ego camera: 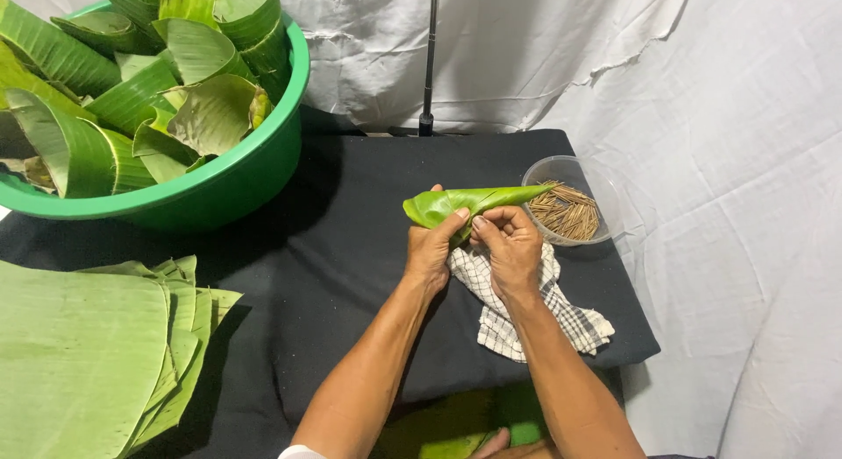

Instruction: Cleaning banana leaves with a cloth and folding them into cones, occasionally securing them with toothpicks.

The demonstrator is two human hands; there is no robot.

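Green rolled banana-leaf cone (pixel 465 201) sits above both hands; left hand (pixel 431 249) and right hand (pixel 511 249) pinch it over checked cloth (pixel 526 314).

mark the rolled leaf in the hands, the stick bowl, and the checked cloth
rolled leaf (pixel 478 199): head view, middle of the cone.
stick bowl (pixel 537 170): head view, left rim of the clear bowl.
checked cloth (pixel 509 327): head view, lower part below the hands.

Bare black table (pixel 351 249) lies open left of the left hand (pixel 430 253). The green basin (pixel 219 192) blocks the far left and stacked banana leaves (pixel 96 354) the near left. Just right, a clear bowl of sticks (pixel 570 200) and a checked cloth (pixel 526 310) crowd the right hand (pixel 511 249)
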